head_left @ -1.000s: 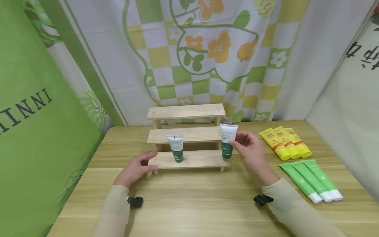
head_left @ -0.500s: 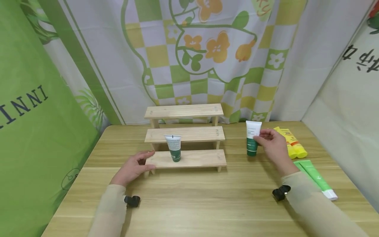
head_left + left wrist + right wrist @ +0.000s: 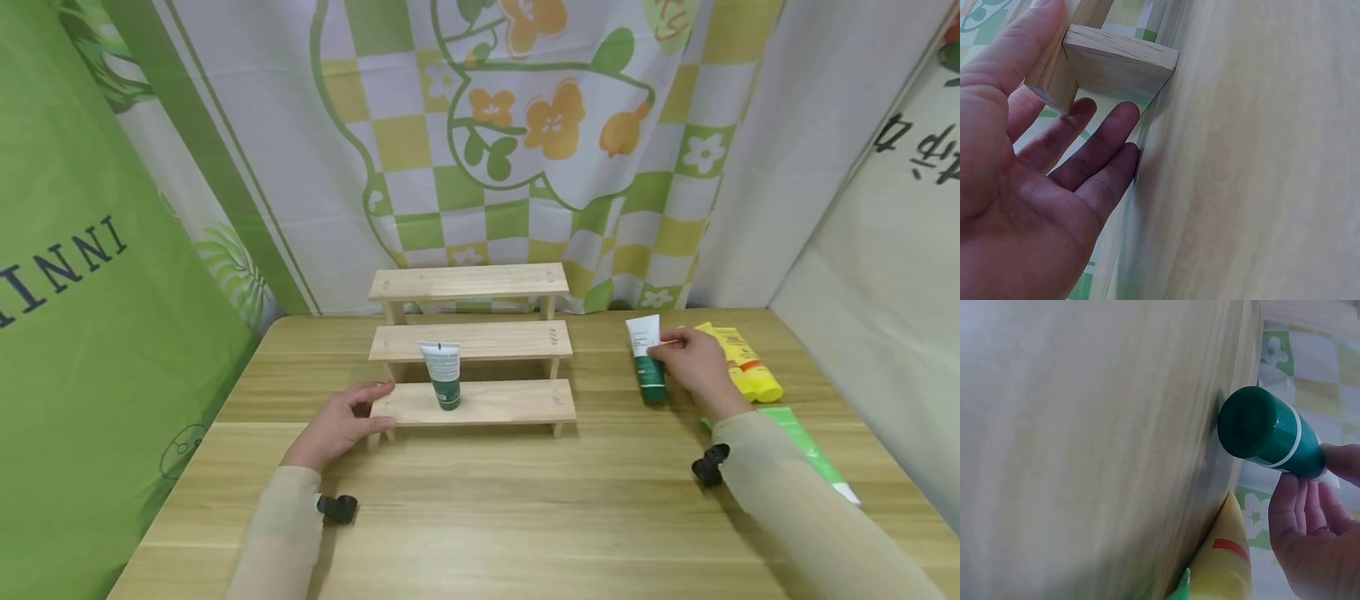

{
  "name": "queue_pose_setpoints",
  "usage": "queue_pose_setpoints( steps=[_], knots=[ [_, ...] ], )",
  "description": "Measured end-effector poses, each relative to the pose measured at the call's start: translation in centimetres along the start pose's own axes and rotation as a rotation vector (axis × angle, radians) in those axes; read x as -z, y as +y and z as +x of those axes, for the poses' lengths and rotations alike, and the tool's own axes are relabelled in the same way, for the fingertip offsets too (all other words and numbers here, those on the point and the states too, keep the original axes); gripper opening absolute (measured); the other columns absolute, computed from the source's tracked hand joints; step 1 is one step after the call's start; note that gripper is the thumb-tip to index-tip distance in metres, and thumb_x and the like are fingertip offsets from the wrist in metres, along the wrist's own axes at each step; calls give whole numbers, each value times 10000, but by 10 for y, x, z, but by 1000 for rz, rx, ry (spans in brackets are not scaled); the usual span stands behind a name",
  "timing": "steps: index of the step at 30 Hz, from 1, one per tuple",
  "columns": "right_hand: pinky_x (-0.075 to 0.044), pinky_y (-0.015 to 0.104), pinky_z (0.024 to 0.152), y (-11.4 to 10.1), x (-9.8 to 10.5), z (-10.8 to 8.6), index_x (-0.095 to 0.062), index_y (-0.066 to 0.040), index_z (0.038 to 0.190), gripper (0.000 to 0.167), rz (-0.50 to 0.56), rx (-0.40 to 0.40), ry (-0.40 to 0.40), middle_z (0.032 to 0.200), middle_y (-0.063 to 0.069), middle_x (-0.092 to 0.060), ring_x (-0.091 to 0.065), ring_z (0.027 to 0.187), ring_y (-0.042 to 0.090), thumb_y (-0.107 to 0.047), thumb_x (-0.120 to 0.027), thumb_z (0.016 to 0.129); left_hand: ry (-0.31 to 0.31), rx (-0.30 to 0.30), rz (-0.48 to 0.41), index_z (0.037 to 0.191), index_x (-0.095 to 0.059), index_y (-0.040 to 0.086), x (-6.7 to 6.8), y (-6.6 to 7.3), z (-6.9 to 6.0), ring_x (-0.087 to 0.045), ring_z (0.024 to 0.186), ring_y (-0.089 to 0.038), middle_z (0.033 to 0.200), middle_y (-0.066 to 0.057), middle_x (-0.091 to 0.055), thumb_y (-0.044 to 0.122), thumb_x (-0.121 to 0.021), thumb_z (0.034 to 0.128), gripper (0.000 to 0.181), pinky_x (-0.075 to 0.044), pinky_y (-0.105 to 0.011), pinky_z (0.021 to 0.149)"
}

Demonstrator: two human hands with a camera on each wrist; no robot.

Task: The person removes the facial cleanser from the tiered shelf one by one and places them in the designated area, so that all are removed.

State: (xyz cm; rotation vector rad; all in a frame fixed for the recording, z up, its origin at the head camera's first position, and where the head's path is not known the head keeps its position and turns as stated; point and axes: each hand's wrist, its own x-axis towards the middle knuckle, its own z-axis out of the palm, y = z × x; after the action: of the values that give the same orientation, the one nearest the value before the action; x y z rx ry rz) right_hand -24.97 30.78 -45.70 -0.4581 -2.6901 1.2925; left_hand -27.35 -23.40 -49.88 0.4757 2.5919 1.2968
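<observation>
In the head view, my left hand (image 3: 336, 427) holds the left end of the lowest step of a three-tier wooden display rack (image 3: 510, 403), thumb at the front edge. The left wrist view shows the thumb and fingers around that wooden end (image 3: 1119, 65). A white-and-green squeeze tube (image 3: 444, 377) stands cap down on the lowest step. To the right of the rack, my right hand (image 3: 697, 368) pinches a second white-and-green squeeze tube (image 3: 647, 360) between thumb and fingers. This one leans, its green cap (image 3: 1249, 422) low and close to the tabletop.
Yellow tubes (image 3: 753, 367) lie at the right, partly behind the right hand. In front of them are green tubes (image 3: 806, 450) with white caps, mostly covered by the right forearm. A patterned curtain (image 3: 495, 200) hangs behind the wooden table (image 3: 480, 517).
My right hand has carried its tube from the lowest step's right end off to the right, beside the yellow tubes. There the tube has lowered and tilted. My left hand stays on the rack.
</observation>
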Motion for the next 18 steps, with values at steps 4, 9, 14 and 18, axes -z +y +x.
queue_pose_setpoints(
  steps=[4,9,14,18],
  knots=[
    [-482,276,684,2,-3,7,-603,16,1257,459,-17,-5,4,1066,177,-608,-560,874,231,-275,-677,910,0,3,-13,1401,-570,208,0,1,0,-329,1392,-382,1512,-165,-388,477,-811,766,731,-268,-528,1121],
    [-447,340,728,4,-8,14,-601,21,1261,464,-58,-5,-6,1101,215,-609,-554,940,295,-284,-664,918,13,-11,-2,1388,-586,194,2,1,0,-362,1373,-378,1491,-169,-418,467,-817,764,719,-292,-521,1111],
    [-439,356,759,7,-12,17,-627,12,1229,426,-77,-9,-3,1112,240,-634,-573,966,328,-269,-674,912,13,-10,-8,1381,-592,190,1,2,0,-373,1368,-372,1487,-170,-422,465,-822,760,717,-308,-510,1105],
    [-429,376,791,8,-13,18,-647,21,1175,409,-98,-6,11,1118,247,-637,-559,994,351,-270,-697,892,7,1,-5,1393,-580,198,1,3,0,-363,1376,-366,1501,-166,-404,478,-814,763,728,-307,-504,1107]
  ],
)
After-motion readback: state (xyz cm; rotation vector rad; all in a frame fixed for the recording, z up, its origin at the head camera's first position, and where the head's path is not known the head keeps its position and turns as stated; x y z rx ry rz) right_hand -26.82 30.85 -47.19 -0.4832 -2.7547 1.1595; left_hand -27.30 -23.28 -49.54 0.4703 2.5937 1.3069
